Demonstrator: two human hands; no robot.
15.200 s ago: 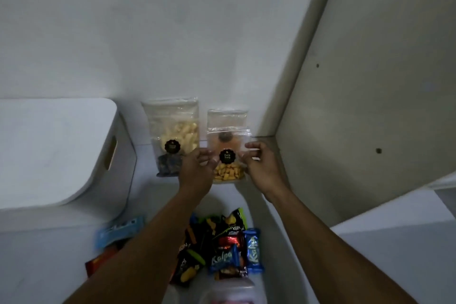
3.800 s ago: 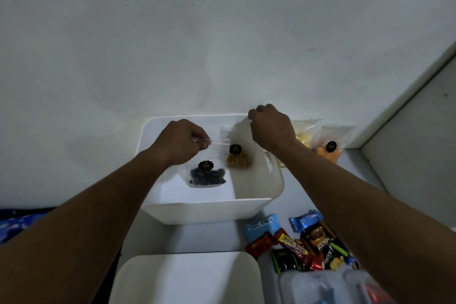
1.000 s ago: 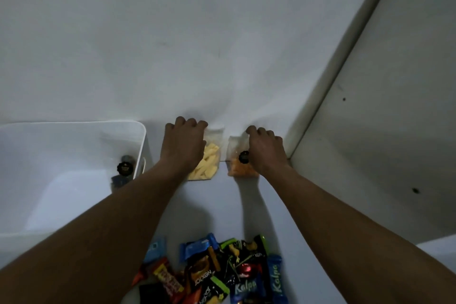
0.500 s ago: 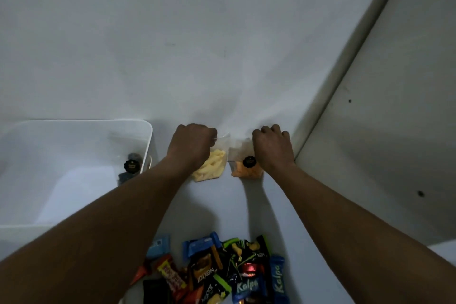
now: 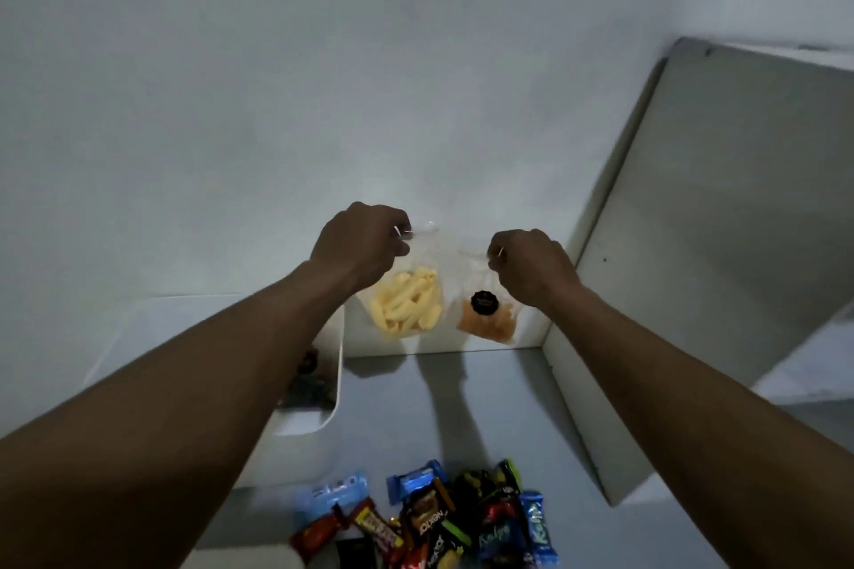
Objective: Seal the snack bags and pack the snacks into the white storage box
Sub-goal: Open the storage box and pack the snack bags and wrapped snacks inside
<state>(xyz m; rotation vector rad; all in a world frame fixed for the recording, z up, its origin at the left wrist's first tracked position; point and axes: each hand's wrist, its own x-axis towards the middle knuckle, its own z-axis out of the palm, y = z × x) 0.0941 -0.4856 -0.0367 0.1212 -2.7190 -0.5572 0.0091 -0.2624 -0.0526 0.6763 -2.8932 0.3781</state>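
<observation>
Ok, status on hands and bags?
Left hand pinches yellow puff bag, right hand pinches orange snack bag, both by top. Bags hang off counter, not yet in white storage box. Candy pile not obstructing.

Single wide-angle view from a head-worn camera, tilted forward and down along both arms (image 5: 194, 407). The left hand (image 5: 360, 245) and right hand (image 5: 531, 268) sit near mid-frame, at full reach from the lens. A white wall (image 5: 323, 60) faces the camera and fills the upper half, with a grey panel (image 5: 716, 222) at right. The table (image 5: 462, 407), wrappers (image 5: 439, 517) and box (image 5: 295, 453) lie lowest in the frame, nearest the camera
</observation>
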